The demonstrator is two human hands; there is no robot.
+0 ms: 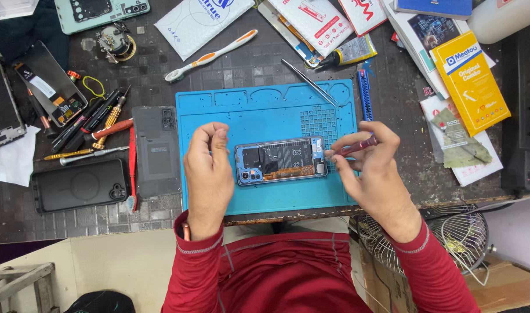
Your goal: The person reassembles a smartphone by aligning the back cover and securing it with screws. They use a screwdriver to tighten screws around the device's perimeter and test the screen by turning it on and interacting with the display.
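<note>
An opened phone (281, 160) with its back off lies on a blue work mat (265, 113), showing its battery and boards. My left hand (208, 171) rests at the phone's left end, fingers curled against its edge. My right hand (369, 165) grips a dark red screwdriver (353, 147) whose tip touches the phone's right end.
Tweezers (309, 82) lie on the mat's top right. Left of the mat are a dark phone back cover (155, 152), a black phone case (79, 185), several screwdrivers (97, 124) and a toothbrush (210, 55). Boxes and packets crowd the right; a wire fan guard (433, 237) sits below the table edge.
</note>
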